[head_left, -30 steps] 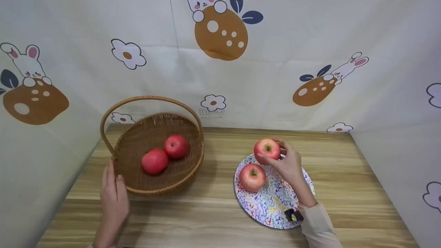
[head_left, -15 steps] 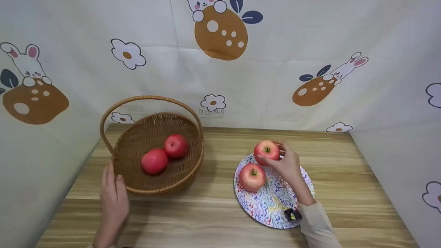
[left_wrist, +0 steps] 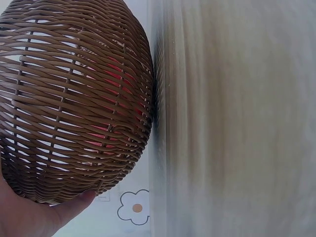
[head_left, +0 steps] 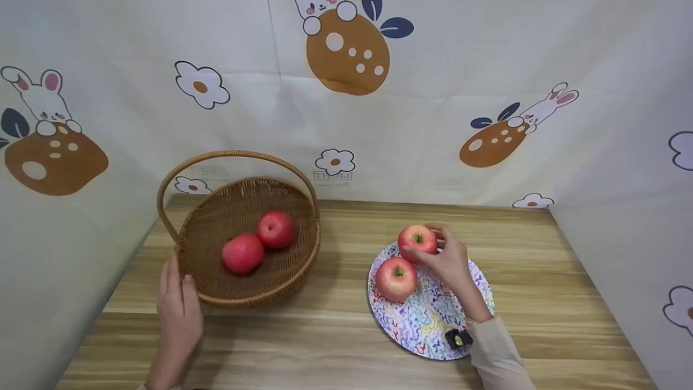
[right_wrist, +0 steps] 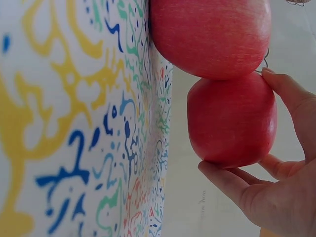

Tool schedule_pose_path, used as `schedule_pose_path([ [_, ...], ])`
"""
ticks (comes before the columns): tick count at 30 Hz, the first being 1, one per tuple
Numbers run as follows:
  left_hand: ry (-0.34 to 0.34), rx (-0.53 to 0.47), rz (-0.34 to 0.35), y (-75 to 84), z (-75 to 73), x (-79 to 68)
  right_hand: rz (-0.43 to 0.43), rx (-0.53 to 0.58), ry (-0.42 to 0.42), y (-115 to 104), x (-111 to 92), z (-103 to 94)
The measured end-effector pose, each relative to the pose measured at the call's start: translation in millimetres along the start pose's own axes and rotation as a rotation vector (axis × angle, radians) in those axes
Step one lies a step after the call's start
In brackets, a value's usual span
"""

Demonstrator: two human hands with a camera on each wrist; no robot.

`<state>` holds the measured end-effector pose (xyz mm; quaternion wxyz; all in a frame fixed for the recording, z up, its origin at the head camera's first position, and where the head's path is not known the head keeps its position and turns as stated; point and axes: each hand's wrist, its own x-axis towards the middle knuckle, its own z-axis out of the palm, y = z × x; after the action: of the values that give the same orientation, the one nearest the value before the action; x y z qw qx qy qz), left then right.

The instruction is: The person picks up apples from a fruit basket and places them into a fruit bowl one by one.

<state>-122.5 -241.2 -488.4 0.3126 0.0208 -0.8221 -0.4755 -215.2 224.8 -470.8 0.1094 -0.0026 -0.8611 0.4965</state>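
My right hand (head_left: 449,260) holds a red apple (head_left: 417,241) between thumb and fingers at the far side of a round patterned plate (head_left: 427,319). In the right wrist view a narrow gap shows between this held apple (right_wrist: 232,123) and the plate (right_wrist: 98,123). A second apple (head_left: 396,281) sits on the plate, right beside the held one. My left hand (head_left: 181,314) rests with extended fingers against the near left side of a wicker basket (head_left: 249,298). Two red fruits (head_left: 243,253) lie in that basket, whose handle arches upright.
A small dark object (head_left: 458,338) with a yellow-green mark is at my right wrist, over the plate's near edge. Wood-grain tabletop (head_left: 325,346) lies between basket and plate. A cartoon-printed sheet (head_left: 422,146) encloses the back and sides.
My right hand has lowered the apple slightly toward the plate and the other apple. The left hand and the basket have stayed in place.
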Motion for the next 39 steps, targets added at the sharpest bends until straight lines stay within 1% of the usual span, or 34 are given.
schedule_pose_path([
  [6, -0.004, -0.001, -0.015, 1.2, -0.5, -0.8, 0.018, 0.007, -0.011, 5, 1, 1.1],
  [13, 0.000, 0.000, 0.005, 0.9, 0.8, 0.9, 0.044, 0.026, -0.032, 8, 1, 0.5],
  [22, 0.008, -0.005, 0.015, -0.7, 0.4, -0.6, 0.043, -0.002, -0.063, 10, 1, -0.4],
  [29, 0.000, 0.004, -0.003, -0.4, 0.8, 0.6, 0.033, -0.022, -0.076, 13, 1, -0.4],
  [36, 0.016, -0.010, 0.013, -1.7, 0.8, -0.3, 0.038, -0.031, -0.089, 14, 2, 0.5],
  [39, 0.009, -0.003, -0.002, -2.0, 0.1, -0.4, 0.044, -0.032, -0.107, 13, 2, 0.2],
])
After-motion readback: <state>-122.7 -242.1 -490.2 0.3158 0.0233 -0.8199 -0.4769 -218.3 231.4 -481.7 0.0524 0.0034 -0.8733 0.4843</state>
